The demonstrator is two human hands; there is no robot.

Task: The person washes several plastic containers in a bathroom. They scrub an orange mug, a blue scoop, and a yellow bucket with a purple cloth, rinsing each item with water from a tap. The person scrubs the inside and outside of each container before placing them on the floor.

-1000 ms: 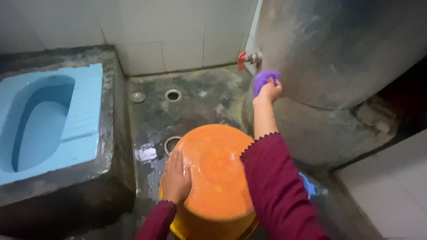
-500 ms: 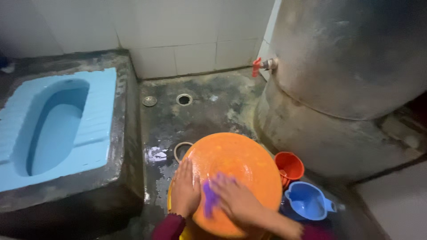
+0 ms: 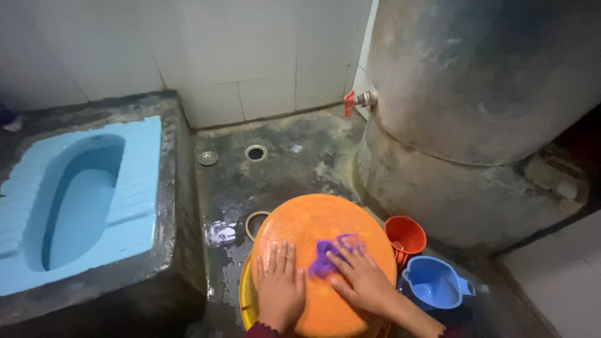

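An orange plastic bucket (image 3: 313, 219) lies upturned over a yellow one (image 3: 246, 294), its wet bottom facing me. My left hand (image 3: 280, 288) lies flat on the bottom's left side, fingers spread. My right hand (image 3: 365, 281) presses a purple scrubber (image 3: 328, 255) against the middle of the orange bottom, fingers laid over it.
A small red mug (image 3: 405, 235) and a blue jug (image 3: 433, 283) stand to the right of the bucket. A large grey tank (image 3: 476, 81) with a red tap (image 3: 349, 102) fills the right. A blue squat toilet pan (image 3: 81, 194) sits on a raised step at left. Floor drains (image 3: 255, 152) lie near the wall.
My right hand came down from beside the tap to the orange bucket's bottom with the purple scrubber. It then slid rightward across the bottom. My left hand shifted lower.
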